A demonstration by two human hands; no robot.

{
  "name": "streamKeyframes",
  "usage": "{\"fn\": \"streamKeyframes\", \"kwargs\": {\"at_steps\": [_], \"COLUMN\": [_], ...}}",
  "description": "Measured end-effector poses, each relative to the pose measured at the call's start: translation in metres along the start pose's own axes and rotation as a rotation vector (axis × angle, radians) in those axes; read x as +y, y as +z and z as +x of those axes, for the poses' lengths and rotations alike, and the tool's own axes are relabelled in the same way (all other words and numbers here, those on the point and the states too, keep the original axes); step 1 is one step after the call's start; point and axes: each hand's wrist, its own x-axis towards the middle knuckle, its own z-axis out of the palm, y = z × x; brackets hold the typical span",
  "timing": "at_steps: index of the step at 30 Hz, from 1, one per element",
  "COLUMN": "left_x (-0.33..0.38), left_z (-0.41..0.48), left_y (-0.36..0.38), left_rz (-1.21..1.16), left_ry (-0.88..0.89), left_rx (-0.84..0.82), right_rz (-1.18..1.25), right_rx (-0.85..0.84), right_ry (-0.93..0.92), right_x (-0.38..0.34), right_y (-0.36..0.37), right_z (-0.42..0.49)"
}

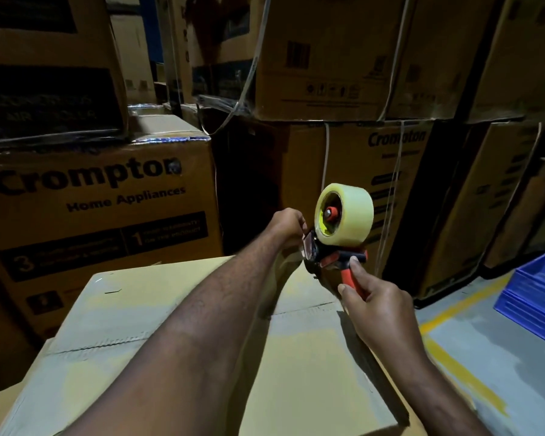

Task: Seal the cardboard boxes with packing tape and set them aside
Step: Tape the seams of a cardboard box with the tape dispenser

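Note:
A plain cardboard box [177, 313] fills the lower middle of the view, its top flaps folded down. Over its far right corner I hold a tape dispenser [331, 256] with a red handle and a roll of pale clear tape [348, 212] on top. My right hand [375, 306] grips the red handle from below. My left hand [288, 225] reaches across the box and pinches at the dispenser's front end, where the tape comes off; the fingertips are hidden behind the hand.
Tall stacks of printed cartons [98, 199] stand close behind and to the left, more at right [390, 171]. Blue plastic crates [535, 291] sit on the grey floor at far right, beside a yellow floor line [460, 366].

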Motion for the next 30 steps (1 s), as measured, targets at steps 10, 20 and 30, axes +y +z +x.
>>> {"fn": "streamKeyframes", "kwargs": {"at_steps": [10, 20, 30], "left_x": [-0.024, -0.036, -0.037], "left_z": [0.022, 0.035, 0.033], "left_y": [0.008, 0.015, 0.021], "left_rz": [-0.001, -0.082, 0.113], "left_ry": [0.008, -0.086, -0.111], "left_rx": [0.001, -0.062, -0.06], "right_rz": [-0.098, -0.153, -0.185], "right_rx": [-0.022, -0.041, -0.083], "right_ry": [-0.014, -0.008, 0.043], "right_x": [-0.002, -0.004, -0.005], "right_y": [0.021, 0.027, 0.024], "right_z": [0.011, 0.016, 0.023]}}
